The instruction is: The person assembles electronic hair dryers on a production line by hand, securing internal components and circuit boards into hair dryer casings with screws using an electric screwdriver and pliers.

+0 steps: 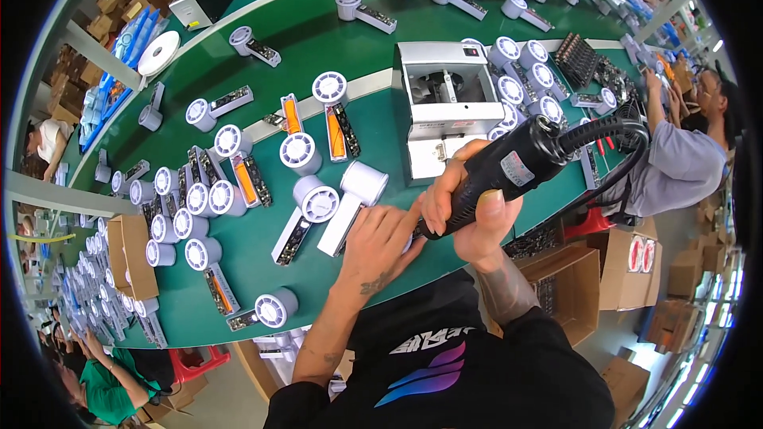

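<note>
My right hand (486, 226) is wrapped round a black electric screwdriver (497, 171), held tilted with its thick cable at the upper right and its nose towards my left hand. My left hand (377, 242) is closed over a white handheld fan (365, 183) at the table's near edge; its round head points away from me. The fingers hide part of the handle, and the screwdriver's tip cannot be made out behind them. Just left of it lies another fan (320, 202) with a circuit board showing in its open handle.
Several open-handled fans (300, 152) crowd the green table leftward. A grey-white box-shaped machine (451, 123) stands ahead, beside more fans. A green conveyor belt (302, 28) carries spaced fans behind. A cardboard box (129, 258) stands at left; co-workers sit at both sides.
</note>
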Motion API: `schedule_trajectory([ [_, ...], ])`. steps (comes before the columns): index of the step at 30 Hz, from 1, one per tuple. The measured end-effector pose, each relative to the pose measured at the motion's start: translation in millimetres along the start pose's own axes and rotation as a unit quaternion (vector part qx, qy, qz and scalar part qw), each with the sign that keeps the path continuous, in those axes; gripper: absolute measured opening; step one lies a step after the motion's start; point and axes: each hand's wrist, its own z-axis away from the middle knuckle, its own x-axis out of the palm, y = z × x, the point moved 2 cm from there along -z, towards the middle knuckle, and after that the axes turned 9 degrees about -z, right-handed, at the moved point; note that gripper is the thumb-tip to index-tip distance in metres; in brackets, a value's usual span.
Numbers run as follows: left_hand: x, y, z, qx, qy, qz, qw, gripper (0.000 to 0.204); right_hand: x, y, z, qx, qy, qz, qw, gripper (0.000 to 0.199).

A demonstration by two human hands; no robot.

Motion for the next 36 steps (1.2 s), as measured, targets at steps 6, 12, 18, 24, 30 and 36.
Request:
schedule_trajectory([
  [6, 0.3, -0.6, -0.7, -0.002, -0.009, -0.01, 1.0, 0.071, -1.6, -1.9, 5.0, 0.012, 0.007, -0.032, 0.999, 0.071],
  [12, 2.4, -0.9, 0.9, -0.004, -0.003, -0.011, 1.0, 0.071, -3.5, -0.4, -2.9, -0.007, 0.001, -0.013, 1.0, 0.071],
  [18, 4.5, 0.1, 3.3, -0.003, 0.001, -0.009, 1.0, 0.073, -7.5, -0.6, 3.6, -0.024, -0.004, -0.036, 0.999, 0.068],
  [24, 3.7, 0.4, 3.4, -0.007, -0.014, -0.007, 1.0, 0.075, -7.8, 2.3, 3.0, -0.025, -0.003, -0.039, 0.999, 0.066],
  [30, 3.9, -2.3, -0.8, -0.007, -0.017, 0.003, 1.0, 0.067, -3.6, 7.2, 6.9, -0.043, -0.037, -0.036, 0.998, 0.065],
  [36, -4.1, 2.8, -1.8, -0.01, -0.045, -0.018, 0.999, 0.034, -3.2, 11.2, 19.7, -0.012, -0.082, -0.013, 0.996, 0.061],
])
